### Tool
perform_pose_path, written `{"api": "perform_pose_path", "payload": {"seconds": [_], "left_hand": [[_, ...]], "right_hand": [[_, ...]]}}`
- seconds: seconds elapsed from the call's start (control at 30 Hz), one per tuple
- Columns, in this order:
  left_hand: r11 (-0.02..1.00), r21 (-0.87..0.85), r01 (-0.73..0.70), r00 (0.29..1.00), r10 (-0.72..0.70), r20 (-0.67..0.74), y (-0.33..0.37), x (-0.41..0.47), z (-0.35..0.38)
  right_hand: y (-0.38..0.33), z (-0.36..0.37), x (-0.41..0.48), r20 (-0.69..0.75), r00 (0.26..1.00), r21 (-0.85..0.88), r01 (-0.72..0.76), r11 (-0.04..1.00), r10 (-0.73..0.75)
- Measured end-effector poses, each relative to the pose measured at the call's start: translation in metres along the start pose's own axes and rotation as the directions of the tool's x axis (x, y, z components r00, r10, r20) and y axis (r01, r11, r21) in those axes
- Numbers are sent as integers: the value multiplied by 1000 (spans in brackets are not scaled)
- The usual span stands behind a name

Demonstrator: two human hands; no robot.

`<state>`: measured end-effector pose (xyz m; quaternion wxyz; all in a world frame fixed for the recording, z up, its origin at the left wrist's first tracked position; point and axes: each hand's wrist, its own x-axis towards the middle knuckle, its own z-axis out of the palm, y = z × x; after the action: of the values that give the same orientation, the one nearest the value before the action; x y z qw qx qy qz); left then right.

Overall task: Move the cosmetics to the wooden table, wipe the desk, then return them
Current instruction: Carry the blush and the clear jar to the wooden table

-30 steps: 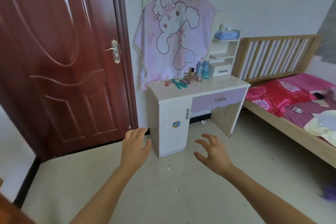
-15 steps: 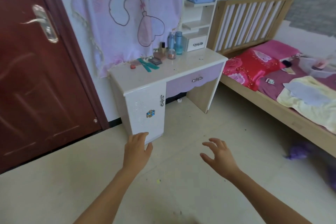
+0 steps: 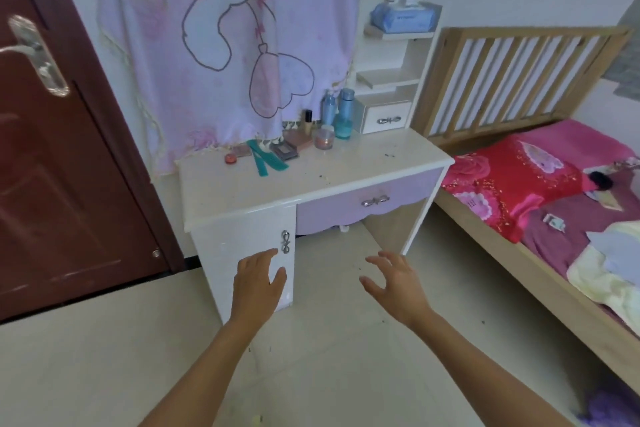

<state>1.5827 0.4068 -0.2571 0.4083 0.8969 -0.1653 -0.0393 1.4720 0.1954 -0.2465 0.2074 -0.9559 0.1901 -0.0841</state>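
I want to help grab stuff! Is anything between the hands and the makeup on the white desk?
Nothing visible is. The left hand and right hand hover open, low before the white-and-lilac desk; only open desktop lies in front of the cosmetics clustered at its back edge.

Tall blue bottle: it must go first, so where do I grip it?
Probably round its upper part, from above: the tall blue bottle stands upright, crowded by the paler bottle on its left, the small jar in front and the drawer box to its right.
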Motion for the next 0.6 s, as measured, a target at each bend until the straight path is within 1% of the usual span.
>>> {"api": "perform_pose_path", "payload": {"seconds": [0.07,0.17,0.3,0.37,0.53,0.6], "left_hand": [[1000,-2,24,999,-24,-43,-9,18,0],[995,17,102,990,-100,-96,-33,52,-10],[984,46,173,973,-163,-162,-75,110,-31],[975,55,217,963,-204,-176,-90,143,-42],[978,39,207,959,-194,-209,-106,222,-59],[972,31,234,955,-224,-193,-111,245,-60]], "right_hand": [[-1,8,32,38,998,29,42,999,-43],[-17,30,77,162,982,38,92,995,-97],[-40,59,141,199,964,34,174,984,-178],[-55,62,176,218,954,29,206,978,-208],[-79,69,265,228,957,42,174,984,-179],[-85,80,287,220,961,66,158,985,-169]]}}
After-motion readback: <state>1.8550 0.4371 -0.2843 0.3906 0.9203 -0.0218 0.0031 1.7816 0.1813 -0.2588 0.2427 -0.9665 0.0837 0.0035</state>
